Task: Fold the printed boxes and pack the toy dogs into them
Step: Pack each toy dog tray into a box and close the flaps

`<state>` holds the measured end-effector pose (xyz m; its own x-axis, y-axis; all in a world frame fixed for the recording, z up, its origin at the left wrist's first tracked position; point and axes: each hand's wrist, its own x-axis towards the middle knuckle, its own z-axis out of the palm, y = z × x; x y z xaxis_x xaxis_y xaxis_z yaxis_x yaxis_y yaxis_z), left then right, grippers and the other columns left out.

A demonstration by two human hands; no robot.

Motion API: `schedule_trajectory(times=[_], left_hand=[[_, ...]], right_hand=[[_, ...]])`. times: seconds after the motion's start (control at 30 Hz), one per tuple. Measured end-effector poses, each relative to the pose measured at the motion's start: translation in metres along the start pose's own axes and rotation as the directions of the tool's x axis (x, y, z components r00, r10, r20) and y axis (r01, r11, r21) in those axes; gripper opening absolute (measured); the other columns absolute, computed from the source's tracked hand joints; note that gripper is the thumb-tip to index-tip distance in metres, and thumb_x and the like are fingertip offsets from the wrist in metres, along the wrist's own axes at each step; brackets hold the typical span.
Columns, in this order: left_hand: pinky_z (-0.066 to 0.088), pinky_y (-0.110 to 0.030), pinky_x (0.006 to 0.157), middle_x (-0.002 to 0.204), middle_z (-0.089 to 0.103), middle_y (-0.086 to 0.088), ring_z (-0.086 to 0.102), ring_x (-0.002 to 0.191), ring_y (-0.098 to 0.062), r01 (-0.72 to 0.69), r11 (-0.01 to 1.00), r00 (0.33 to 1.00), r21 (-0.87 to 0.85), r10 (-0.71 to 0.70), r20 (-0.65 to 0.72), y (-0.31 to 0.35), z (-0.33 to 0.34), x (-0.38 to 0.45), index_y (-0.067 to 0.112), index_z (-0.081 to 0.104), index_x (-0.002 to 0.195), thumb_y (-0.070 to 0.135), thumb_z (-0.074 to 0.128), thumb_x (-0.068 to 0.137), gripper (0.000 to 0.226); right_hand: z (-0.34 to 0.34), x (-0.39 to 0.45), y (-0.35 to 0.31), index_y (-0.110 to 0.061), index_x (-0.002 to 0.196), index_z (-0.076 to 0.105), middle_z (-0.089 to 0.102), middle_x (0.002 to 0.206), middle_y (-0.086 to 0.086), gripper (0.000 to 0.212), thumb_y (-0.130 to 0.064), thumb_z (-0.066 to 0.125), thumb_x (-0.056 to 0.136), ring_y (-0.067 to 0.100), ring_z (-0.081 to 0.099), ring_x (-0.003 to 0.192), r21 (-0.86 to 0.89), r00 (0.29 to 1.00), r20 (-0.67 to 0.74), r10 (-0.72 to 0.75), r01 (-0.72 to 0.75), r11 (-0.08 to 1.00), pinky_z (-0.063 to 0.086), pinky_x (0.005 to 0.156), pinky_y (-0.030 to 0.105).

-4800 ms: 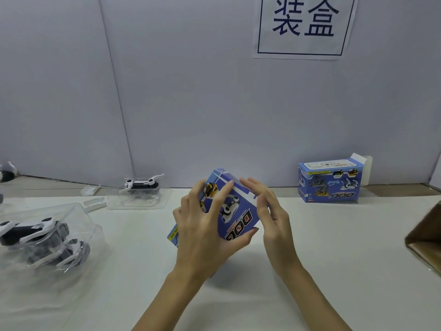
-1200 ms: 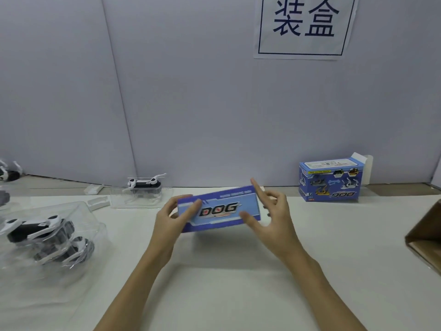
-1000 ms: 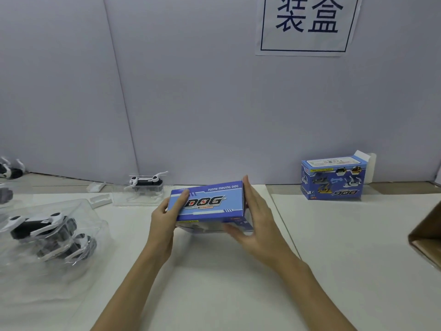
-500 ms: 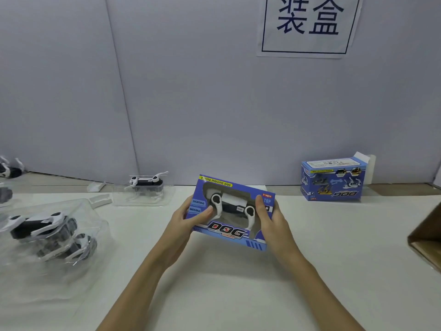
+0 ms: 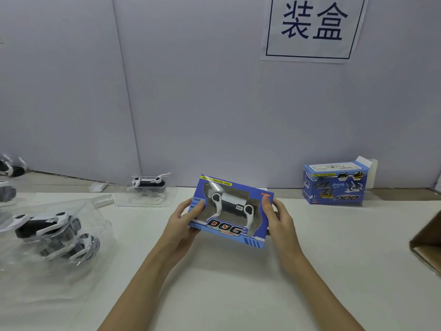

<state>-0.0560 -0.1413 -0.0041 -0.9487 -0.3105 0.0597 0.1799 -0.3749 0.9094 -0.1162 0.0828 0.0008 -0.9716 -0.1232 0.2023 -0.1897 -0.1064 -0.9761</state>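
Two bare hands hold a blue printed "DOG" box (image 5: 230,212) above the white table (image 5: 214,283), window side up, a white-and-black toy dog (image 5: 232,207) visible inside. The left hand (image 5: 185,219) grips its left end, the right hand (image 5: 276,217) its right end, thumbs on the front. Left, toy dogs in clear plastic trays (image 5: 52,231) lie on the table. Farther back, a second printed box (image 5: 334,183) stands near the wall.

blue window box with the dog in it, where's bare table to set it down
Bare white table lies right under the blue window box, between both forearms, and rightward between the blue printed box at the wall and the brown carton. The left is crowded with clear plastic trays holding toy dogs.
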Motion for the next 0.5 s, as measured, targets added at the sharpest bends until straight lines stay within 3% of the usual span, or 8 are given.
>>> schedule_trajectory(times=[0.1, 0.23, 0.3, 0.37, 0.43, 0.5], left_hand=[[0.052, -0.041, 0.096, 0.122, 0.075, -0.017, 0.073, 0.102, -0.028, -0.049, 0.997, 0.996, -0.061, 0.045, -0.075, 0.004, -0.003, 0.001, 0.005, 0.076, 0.117, 0.028, 0.079, 0.082, 0.042], [0.061, -0.031, 0.08, 0.113, 0.078, -0.015, 0.076, 0.091, -0.026, -0.107, 0.994, 0.984, -0.025, 0.103, -0.147, 0.006, -0.003, -0.001, 0.009, 0.083, 0.101, 0.028, 0.081, 0.079, 0.03], [0.059, -0.04, 0.093, 0.117, 0.076, -0.018, 0.075, 0.103, -0.033, -0.091, 0.996, 0.987, 0.015, 0.092, -0.132, 0.005, -0.001, -0.002, 0.005, 0.08, 0.109, 0.033, 0.081, 0.08, 0.039], [0.05, -0.051, 0.109, 0.124, 0.073, -0.018, 0.069, 0.117, -0.039, -0.066, 0.996, 0.994, 0.06, 0.071, -0.079, 0.001, 0.002, -0.001, 0.004, 0.074, 0.122, 0.042, 0.071, 0.091, 0.048], [0.048, -0.049, 0.108, 0.127, 0.072, -0.014, 0.068, 0.118, -0.035, -0.06, 0.995, 0.994, 0.077, 0.066, -0.081, -0.004, 0.008, -0.001, 0.013, 0.069, 0.127, 0.056, 0.06, 0.095, 0.054], [0.051, -0.044, 0.096, 0.127, 0.07, -0.008, 0.066, 0.118, -0.03, -0.08, 0.995, 0.98, 0.062, 0.09, -0.179, -0.007, 0.014, -0.001, 0.023, 0.063, 0.127, 0.063, 0.055, 0.091, 0.054]], right_hand=[[-0.004, -0.001, -0.01, -0.021, 0.109, 0.066, 0.078, 0.102, 0.005, 0.056, -0.068, 0.061, 0.079, 0.022, 0.076, 0.09, -0.029, 0.999, 0.046, 0.008, -0.007, 1.0, 0.061, 0.068, 0.034], [-0.02, 0.0, -0.02, -0.028, 0.11, 0.071, 0.075, 0.099, 0.005, 0.054, -0.074, 0.067, 0.081, 0.02, 0.074, 0.076, -0.285, 0.969, 0.238, 0.061, 0.009, 0.958, 0.061, 0.066, 0.039], [-0.034, -0.002, -0.026, -0.032, 0.105, 0.077, 0.07, 0.094, 0.006, 0.049, -0.073, 0.067, 0.08, 0.021, 0.068, 0.064, -0.38, 0.914, 0.361, 0.187, -0.039, 0.924, 0.057, 0.06, 0.034], [-0.044, -0.005, -0.031, -0.024, 0.096, 0.081, 0.066, 0.089, 0.008, 0.055, -0.073, 0.068, 0.076, 0.021, 0.062, 0.063, -0.43, 0.852, 0.439, 0.285, -0.08, 0.899, 0.052, 0.059, 0.029], [-0.051, -0.005, -0.037, -0.008, 0.092, 0.079, 0.067, 0.082, 0.011, 0.065, -0.07, 0.07, 0.075, 0.022, 0.061, 0.064, -0.379, 0.859, 0.423, 0.288, -0.121, 0.918, 0.053, 0.06, 0.03], [-0.059, -0.003, -0.046, -0.002, 0.086, 0.077, 0.069, 0.078, 0.014, 0.061, -0.062, 0.072, 0.079, 0.022, 0.063, 0.063, -0.262, 0.91, 0.344, 0.231, -0.142, 0.954, 0.057, 0.064, 0.033]])
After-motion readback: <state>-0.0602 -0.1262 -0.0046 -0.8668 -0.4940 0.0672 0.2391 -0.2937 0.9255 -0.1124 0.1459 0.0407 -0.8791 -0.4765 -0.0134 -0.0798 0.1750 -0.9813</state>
